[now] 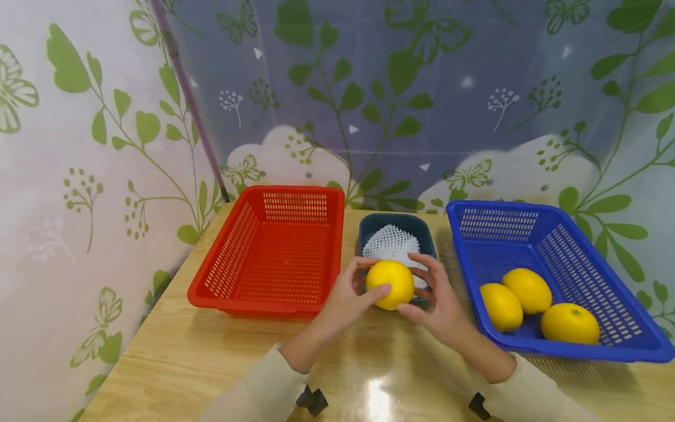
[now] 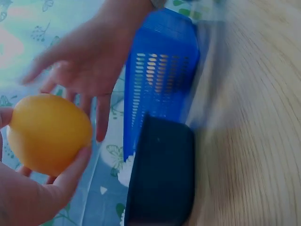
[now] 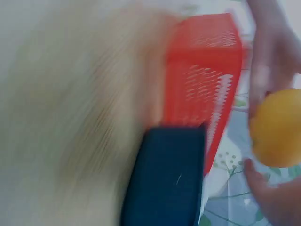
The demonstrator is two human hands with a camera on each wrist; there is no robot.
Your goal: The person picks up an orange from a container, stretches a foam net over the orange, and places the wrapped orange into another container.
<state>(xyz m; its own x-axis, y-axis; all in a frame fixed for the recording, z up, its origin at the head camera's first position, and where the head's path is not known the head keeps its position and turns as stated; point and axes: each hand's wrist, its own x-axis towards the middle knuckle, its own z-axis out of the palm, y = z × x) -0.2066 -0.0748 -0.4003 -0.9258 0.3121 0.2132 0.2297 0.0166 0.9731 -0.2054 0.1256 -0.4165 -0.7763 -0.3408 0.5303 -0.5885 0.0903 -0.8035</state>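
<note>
In the head view, my left hand (image 1: 345, 299) holds a round yellow orange (image 1: 390, 285), thumb across its near side and fingers around its far left. The left wrist view shows the same orange (image 2: 49, 134) in that grip. My right hand (image 1: 442, 296) is beside its right side, fingers spread; whether a fingertip touches the skin I cannot tell. Beneath and behind the hands, a small dark teal bin (image 1: 396, 220) contains white foam netting (image 1: 390, 240). To the right, several oranges, one of them this orange (image 1: 570, 323), lie in a blue basket (image 1: 612, 293).
On the left of the wooden table (image 1: 174, 357) stands a red plastic basket (image 1: 287, 258) with no fruit visible inside. A leaf-patterned cloth (image 1: 337, 88) hangs behind the table and along its left side. The right wrist view is partly blurred.
</note>
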